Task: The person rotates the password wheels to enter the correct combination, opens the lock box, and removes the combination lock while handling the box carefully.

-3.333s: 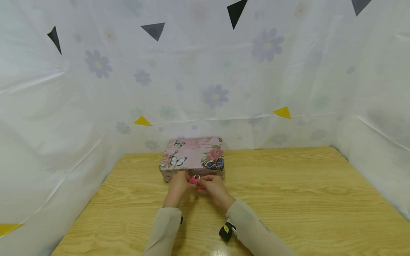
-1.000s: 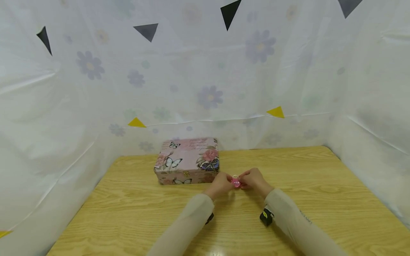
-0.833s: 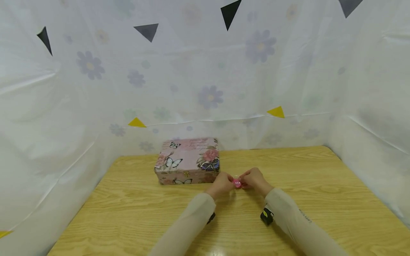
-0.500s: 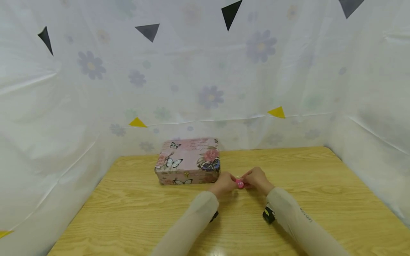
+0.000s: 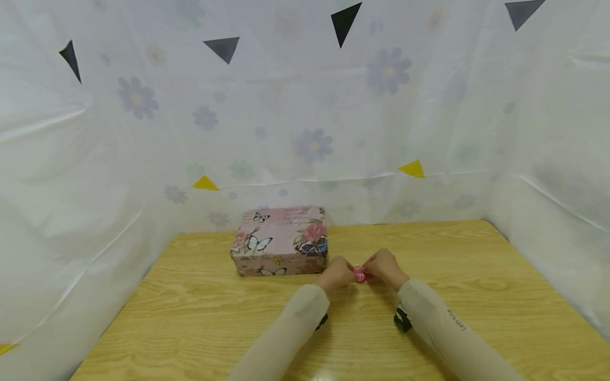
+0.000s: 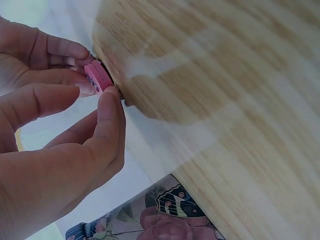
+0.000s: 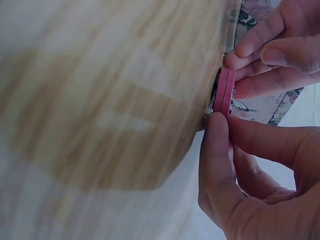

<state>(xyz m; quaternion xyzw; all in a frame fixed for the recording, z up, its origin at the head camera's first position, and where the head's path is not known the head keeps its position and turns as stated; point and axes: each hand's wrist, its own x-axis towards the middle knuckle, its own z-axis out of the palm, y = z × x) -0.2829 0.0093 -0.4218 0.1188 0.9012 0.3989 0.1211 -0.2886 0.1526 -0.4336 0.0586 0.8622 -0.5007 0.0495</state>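
A small pink combination padlock with a metal shackle is held between both hands, just above the table and right of the box. My right hand pinches one side of it; in the right wrist view, a finger and the thumb lie on opposite faces of the pink lock. My left hand has bent fingers on the lock's other side. In the left wrist view, the left thumb stands a little off the lock. The digits are too small to read.
A closed pink box with butterflies and roses stands at the back of the wooden table, its gold clasp facing front. Behind it hangs a pale flowered curtain with black and yellow triangles.
Both hands have carried the padlock from the box's clasp to the right of the box. Over the last second they have drifted slightly further right.
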